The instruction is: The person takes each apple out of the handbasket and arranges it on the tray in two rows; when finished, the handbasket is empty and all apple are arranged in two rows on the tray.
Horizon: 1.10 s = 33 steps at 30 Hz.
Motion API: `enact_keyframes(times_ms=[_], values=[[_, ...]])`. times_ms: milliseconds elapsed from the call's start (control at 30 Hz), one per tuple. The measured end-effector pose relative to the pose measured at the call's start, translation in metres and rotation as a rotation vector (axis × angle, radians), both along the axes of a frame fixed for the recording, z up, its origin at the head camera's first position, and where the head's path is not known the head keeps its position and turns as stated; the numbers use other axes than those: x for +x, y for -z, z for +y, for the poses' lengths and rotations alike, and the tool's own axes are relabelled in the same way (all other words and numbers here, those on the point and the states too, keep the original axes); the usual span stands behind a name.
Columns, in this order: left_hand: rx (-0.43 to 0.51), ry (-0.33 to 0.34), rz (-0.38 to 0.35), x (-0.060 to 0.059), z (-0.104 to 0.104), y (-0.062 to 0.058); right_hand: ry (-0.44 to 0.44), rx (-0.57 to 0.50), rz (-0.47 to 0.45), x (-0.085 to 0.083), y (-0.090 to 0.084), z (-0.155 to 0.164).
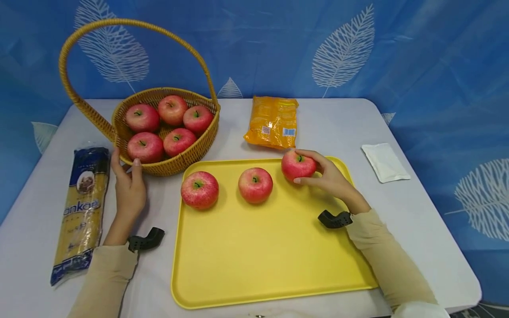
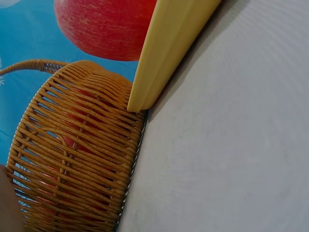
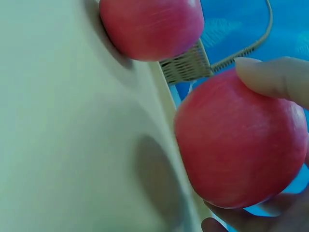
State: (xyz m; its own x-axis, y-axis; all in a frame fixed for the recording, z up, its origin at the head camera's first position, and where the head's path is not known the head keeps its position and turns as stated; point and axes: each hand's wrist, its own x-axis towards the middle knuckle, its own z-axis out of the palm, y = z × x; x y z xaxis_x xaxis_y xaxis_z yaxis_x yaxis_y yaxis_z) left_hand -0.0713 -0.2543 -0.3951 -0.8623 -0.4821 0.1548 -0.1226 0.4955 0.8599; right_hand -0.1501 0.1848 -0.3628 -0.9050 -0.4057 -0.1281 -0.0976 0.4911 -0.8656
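Right hand (image 1: 332,179) is curling its fingers and thumb round a red apple (image 1: 298,165), holding it at the far right corner of the yellow tray (image 1: 262,256). In the right wrist view the apple (image 3: 241,145) is sitting just above the tray surface with its shadow below; whether it is touching the tray I cannot tell. A fingertip (image 3: 270,77) is pressing its upper side.

Two more apples are lying on the tray along its far edge: the middle apple (image 1: 255,185) just left of the held one, the left apple (image 1: 199,190) near the tray's far left corner. All three are standing apart from each other.

Left hand (image 1: 129,185) is resting on the bench (image 1: 417,212) left of the tray, fingers fairly straight and reaching up against the near wall of the wicker basket (image 1: 199,148), thumb alongside; it is gripping nothing. The basket is sitting just beyond the tray's far left corner, touching it in the left wrist view, and is holding five red apples (image 1: 167,126).

A long pasta packet (image 1: 81,212) is lying well left of the tray. An orange snack bag (image 1: 273,121) is lying just beyond the tray's far edge. A small white sachet (image 1: 385,162) is lying off to the tray's right.
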Motion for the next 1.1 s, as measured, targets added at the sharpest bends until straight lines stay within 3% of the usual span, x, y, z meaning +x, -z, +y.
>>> enact_keyframes(times_ms=[500,800,1100], values=[[-0.002,-0.001,0.014,-0.001,0.001,0.002,-0.037,-0.021,-0.015,0.024,0.018,0.013],[0.0,0.004,0.027,-0.002,0.001,0.001,-0.117,-0.06,-0.021,0.025,0.023,0.017],[-0.006,-0.002,0.032,-0.001,0.001,0.002,-0.092,-0.045,-0.054,0.025,0.025,0.016]])
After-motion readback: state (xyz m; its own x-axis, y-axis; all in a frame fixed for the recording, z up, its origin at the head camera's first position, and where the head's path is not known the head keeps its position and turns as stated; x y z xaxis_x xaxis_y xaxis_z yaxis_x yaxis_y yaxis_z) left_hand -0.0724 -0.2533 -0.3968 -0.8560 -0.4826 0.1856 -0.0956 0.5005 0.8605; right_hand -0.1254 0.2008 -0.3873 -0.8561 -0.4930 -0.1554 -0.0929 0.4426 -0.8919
